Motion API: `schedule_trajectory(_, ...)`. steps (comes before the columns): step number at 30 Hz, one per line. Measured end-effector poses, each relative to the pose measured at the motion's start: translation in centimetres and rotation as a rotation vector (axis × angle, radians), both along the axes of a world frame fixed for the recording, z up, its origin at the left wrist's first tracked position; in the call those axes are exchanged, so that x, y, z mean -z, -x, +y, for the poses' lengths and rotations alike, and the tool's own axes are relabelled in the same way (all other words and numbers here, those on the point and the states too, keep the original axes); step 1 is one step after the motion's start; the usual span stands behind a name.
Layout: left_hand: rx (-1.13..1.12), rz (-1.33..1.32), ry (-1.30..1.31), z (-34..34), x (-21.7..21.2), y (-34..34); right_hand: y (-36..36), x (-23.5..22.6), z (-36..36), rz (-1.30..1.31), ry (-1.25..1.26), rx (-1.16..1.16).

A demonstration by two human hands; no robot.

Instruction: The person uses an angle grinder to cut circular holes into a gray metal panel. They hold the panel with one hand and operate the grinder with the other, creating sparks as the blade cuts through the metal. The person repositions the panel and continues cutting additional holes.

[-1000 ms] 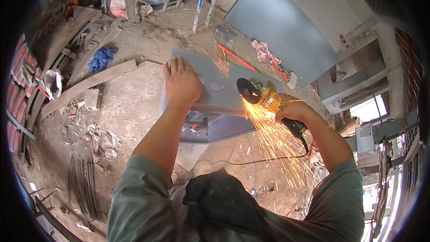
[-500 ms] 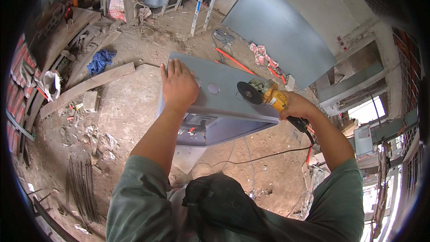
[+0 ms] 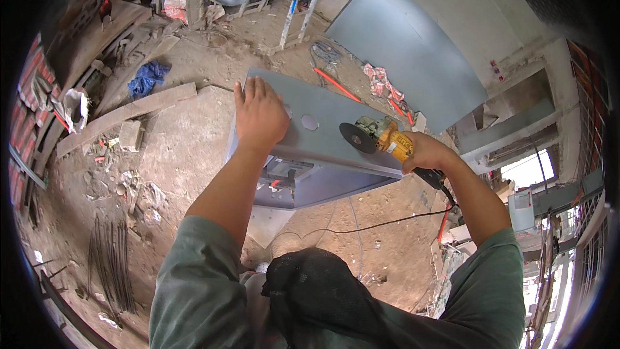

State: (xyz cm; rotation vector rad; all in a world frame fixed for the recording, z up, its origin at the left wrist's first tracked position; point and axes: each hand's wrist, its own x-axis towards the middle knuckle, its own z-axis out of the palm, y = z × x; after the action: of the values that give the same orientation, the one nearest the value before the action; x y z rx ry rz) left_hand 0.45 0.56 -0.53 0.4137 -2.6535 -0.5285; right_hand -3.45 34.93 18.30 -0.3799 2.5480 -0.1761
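Dirt floor: bare ground of a building site, strewn with debris, planks and a bundle of steel rods at lower left.

Leaning grey panel: large flat sheet, upright against the wall at upper right, well apart from the work.

Grey metal sheet: the workpiece, lying flat on a low support in front of the person; one round hole shows near its middle, and a darker grey part hangs below its near edge.

Angle grinder: yellow body, dark disc, black cord trailing down to the floor. Disc stands at the sheet's near edge; no sparks show, so it appears lifted or idle between cuts.

Left hand: spread flat, palm down, pressing the sheet to steady it.

Right hand: closed around the grinder's handle.

Step, as judged: cutting or dressing the sheet's edge, paused. Next move calls for bringing the disc squarely back to the edge, with the steadying palm well apart from it.
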Motion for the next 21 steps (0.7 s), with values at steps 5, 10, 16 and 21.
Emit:
schedule_trajectory(5, 0.008, -0.015, -0.012, 0.1, 0.1, 0.1, 0.5, -0.1, 0.0, 0.019, -0.056, -0.02)
schedule_trajectory(10, 0.01, -0.043, -0.006, 0.2, -0.3, 0.0, 0.9, 0.4, 0.5, 0.058, -0.064, -0.083)
schedule_trajectory(16, 0.001, -0.034, 0.005, 0.2, -0.1, -0.2, 0.9, 0.6, -0.3, 0.007, -0.095, -0.061)
schedule_trajectory(21, -0.004, -0.001, -0.001, 0.3, 0.6, 0.4, 0.6, 0.5, -0.7, 0.071, -0.132, -0.07)
